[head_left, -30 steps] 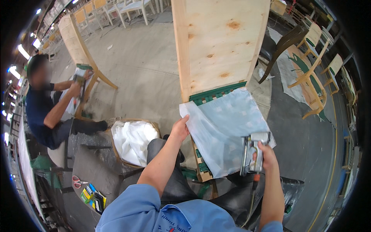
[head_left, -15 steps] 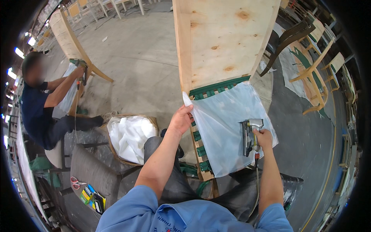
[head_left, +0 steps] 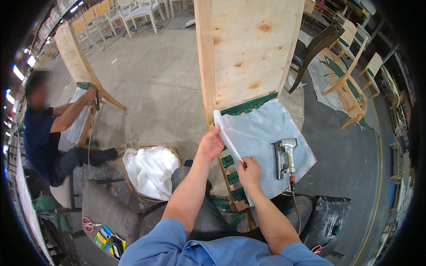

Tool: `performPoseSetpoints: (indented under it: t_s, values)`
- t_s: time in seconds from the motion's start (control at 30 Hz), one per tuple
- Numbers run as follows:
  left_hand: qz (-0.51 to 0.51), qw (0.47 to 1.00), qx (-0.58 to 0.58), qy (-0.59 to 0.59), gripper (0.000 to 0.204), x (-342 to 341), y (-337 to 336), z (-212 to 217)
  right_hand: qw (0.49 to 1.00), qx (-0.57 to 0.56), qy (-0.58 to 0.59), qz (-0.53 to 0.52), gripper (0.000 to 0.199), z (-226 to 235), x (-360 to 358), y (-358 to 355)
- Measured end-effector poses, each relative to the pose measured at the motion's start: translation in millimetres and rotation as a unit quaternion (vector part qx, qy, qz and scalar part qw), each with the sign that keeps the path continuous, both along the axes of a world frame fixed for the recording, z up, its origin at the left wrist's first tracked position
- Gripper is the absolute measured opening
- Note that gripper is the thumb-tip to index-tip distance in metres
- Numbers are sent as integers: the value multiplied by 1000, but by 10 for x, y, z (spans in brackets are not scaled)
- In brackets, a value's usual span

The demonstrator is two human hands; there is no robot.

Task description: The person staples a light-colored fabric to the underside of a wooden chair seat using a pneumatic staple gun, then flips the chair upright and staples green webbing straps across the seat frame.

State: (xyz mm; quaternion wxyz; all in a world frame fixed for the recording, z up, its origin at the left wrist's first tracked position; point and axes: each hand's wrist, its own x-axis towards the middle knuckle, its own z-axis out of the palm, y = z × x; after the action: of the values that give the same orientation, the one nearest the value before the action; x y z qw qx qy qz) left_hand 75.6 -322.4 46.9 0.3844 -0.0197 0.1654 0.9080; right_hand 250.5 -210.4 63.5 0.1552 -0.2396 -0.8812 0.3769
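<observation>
"Grip, quick?"

"Left hand (head_left: 211, 142): thumb and fingers pinched on the folded edge of the white sheet (head_left: 264, 126), near its upper corner. Right hand (head_left: 250, 171): pinching that same fold lower down. Two holding points, probably so the fold runs straight."

"Sheet's where?"

"Spread over the seat frame (head_left: 242, 205) in front of me; green webbing (head_left: 233, 177) shows past its left edge."

"And the air gun (head_left: 289, 155)?"

"Lying on the sheet's right half, no hand on it, hose (head_left: 296, 207) attached. Likely set there to free both my hands yet stay reachable; its weight may steady the cloth too."

"Further out?"

"Left of me, scissors (head_left: 90, 225) on a grey chair (head_left: 108, 199). Then a basket (head_left: 178, 156) of white fabric (head_left: 150, 167), kept close for reaching, I'd guess. Wooden backrest (head_left: 250, 51) rises at the seat's far end. Beyond, left: a co-worker (head_left: 40, 142) sits at another chair frame (head_left: 71, 51), tool in hand. Farthest: pale chairs (head_left: 133, 13)."
</observation>
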Motion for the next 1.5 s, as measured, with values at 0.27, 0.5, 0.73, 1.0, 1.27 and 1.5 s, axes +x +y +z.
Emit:
performPoseSetpoints:
  t_s: [0.27, 0.5, 0.73, 1.0, 1.27, 1.5]
  values:
    - [146, 818, -547, -104, 51, 226, -295, -142, 996, 38, 69, -39, 11, -3, -11, -80]
    - [-128, 805, -567, 118, 57, 620, -231, 191, 997, 34, 61, -36, 13, 9, 34, -60]
    - [-267, 843, -467, -20, 44, 445, -8, 94, 996, 49, 79, 15, 17, 75, 24, -19]
    - [23, 983, -181, -27, 27, 469, 275, 139, 996, 30, 76, 32, 19, 96, 55, 9]
    - [141, 975, -166, -42, 16, 106, 446, 57, 996, 78, 34, 37, 25, 31, 60, 30]
    - [186, 943, -265, -77, 24, -218, 111, -382, 990, 76, -93, 69, 30, -76, 598, -51]
